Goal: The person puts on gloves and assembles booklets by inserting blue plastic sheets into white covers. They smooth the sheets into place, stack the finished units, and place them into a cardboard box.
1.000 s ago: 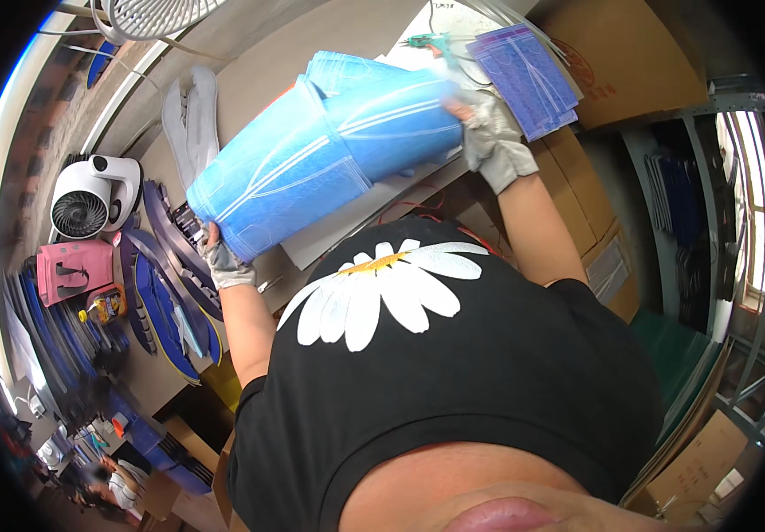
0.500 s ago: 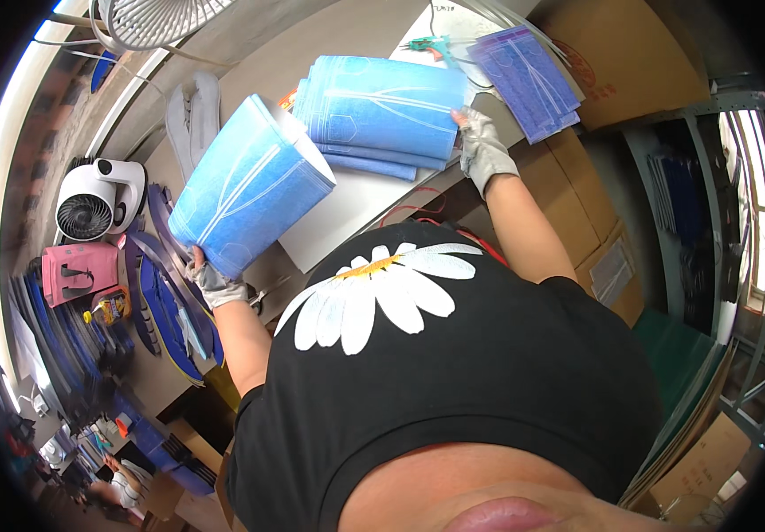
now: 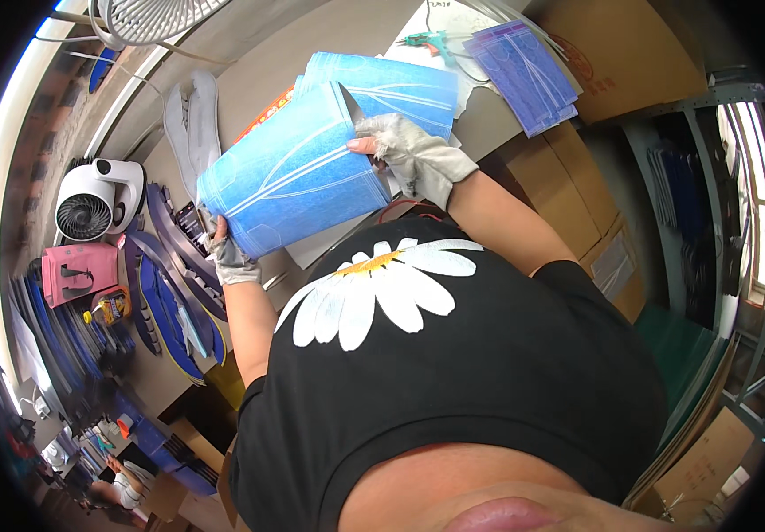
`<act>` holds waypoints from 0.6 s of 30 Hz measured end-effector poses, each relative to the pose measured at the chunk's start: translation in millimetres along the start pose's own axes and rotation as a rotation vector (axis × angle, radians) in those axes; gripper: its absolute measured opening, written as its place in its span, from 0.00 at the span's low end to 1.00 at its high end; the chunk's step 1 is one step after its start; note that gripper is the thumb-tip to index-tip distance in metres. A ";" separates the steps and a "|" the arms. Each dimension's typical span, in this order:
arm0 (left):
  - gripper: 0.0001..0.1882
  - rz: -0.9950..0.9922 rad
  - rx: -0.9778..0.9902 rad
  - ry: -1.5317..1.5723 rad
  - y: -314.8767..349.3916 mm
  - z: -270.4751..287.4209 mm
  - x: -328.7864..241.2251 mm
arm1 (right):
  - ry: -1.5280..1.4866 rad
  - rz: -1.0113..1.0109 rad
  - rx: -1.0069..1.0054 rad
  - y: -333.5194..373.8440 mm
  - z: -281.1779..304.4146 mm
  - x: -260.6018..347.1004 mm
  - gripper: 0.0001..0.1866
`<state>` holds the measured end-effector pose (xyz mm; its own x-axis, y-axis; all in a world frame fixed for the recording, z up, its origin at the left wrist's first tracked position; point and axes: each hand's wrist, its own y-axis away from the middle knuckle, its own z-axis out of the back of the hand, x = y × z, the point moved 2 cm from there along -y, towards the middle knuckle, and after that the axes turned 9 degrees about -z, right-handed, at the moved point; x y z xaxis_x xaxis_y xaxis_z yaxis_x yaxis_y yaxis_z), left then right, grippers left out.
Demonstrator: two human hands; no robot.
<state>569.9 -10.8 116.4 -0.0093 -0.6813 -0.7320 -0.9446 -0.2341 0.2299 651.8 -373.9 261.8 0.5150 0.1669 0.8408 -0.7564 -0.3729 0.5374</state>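
gripping blue sheet (image 3: 289, 173) w/ both hands (image 3: 231, 259) (image 3: 419, 160); red-printed carton (image 3: 639, 62)

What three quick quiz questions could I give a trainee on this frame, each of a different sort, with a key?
1. True or false: the left hand and the right hand both hold the front blue piece.

2. Choose one: relative to the teal tool, where do the purple pieces lie in the picture?
(a) to its left
(b) to its right
(c) directly on top of it

3. Fill in: the print on the black shirt is a large white ____.

Key: 1. True. 2. (b). 3. Flower.
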 end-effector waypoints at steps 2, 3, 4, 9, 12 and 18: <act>0.31 0.006 0.032 0.000 -2.0 -6.6 2.4 | -0.068 0.099 -0.023 2.0 3.3 -7.8 0.32; 0.31 0.008 0.042 0.000 -1.6 -9.1 3.9 | -0.112 0.110 -0.002 7.5 2.0 -5.1 0.32; 0.31 0.017 0.030 -0.005 -2.5 -6.1 5.7 | -0.157 0.125 0.020 16.7 -1.4 1.9 0.32; 0.32 0.015 0.050 0.016 -11.1 8.4 12.2 | -0.325 0.129 0.093 23.1 7.3 4.4 0.27; 0.33 0.003 0.069 -0.010 -14.3 4.3 13.1 | -0.355 0.096 0.051 25.2 21.9 -0.5 0.22; 0.33 0.066 0.066 -0.147 -22.7 22.8 21.6 | -0.086 0.197 -0.015 -1.6 38.7 -19.3 0.24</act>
<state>583.6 -4.4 80.8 -0.1157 -0.5840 -0.8035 -0.9598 -0.1426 0.2419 658.7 -411.9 242.2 0.3884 0.0131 0.9214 -0.8517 -0.3766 0.3644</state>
